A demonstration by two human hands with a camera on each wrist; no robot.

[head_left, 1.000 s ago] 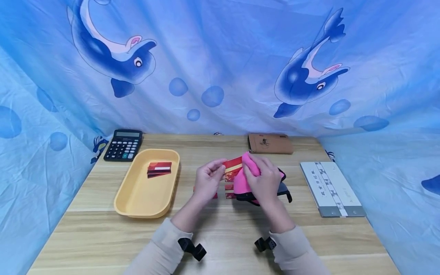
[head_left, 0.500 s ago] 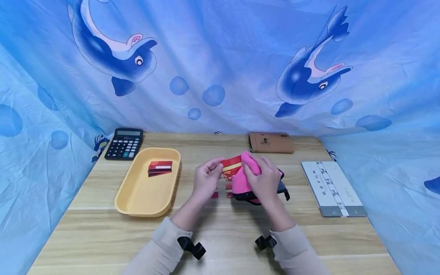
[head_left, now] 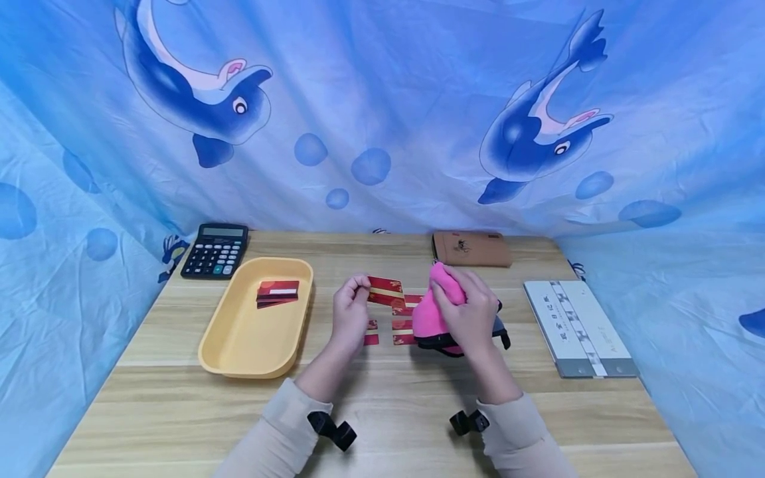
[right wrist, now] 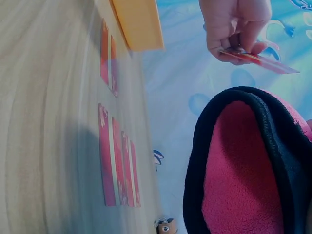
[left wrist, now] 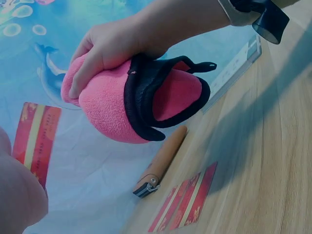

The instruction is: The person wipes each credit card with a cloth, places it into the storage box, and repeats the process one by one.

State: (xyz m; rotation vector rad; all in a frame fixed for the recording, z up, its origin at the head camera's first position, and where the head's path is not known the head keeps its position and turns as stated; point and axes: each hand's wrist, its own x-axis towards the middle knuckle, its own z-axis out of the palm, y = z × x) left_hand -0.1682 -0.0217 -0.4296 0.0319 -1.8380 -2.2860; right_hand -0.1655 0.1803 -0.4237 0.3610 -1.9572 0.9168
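Observation:
My left hand [head_left: 350, 311] pinches a red card with a gold stripe [head_left: 385, 291] by its left edge, above the table. To its right, my right hand [head_left: 472, 313] grips a soft pink cloth pouch with black edging [head_left: 427, 320]. In the right wrist view the pouch's black-rimmed mouth gapes, showing a pink lining [right wrist: 241, 175]. Card and pouch are apart. Several similar red-and-gold cards [head_left: 403, 338] lie on the table beneath the hands, partly covered in the head view. The right wrist view shows these table cards [right wrist: 107, 161] more fully.
A yellow tray [head_left: 224, 345] at left holds several stacked cards [head_left: 277, 292]. Behind it stands a black calculator [head_left: 215, 251]. A brown wallet [head_left: 472, 249] lies at the back, and a white-and-grey notebook [head_left: 576, 328] at right. A blue dolphin curtain [head_left: 418, 99] encloses the table.
The red card, earlier against the pouch between both hands, has come away leftward with my left hand. My right hand and the pouch have shifted slightly right.

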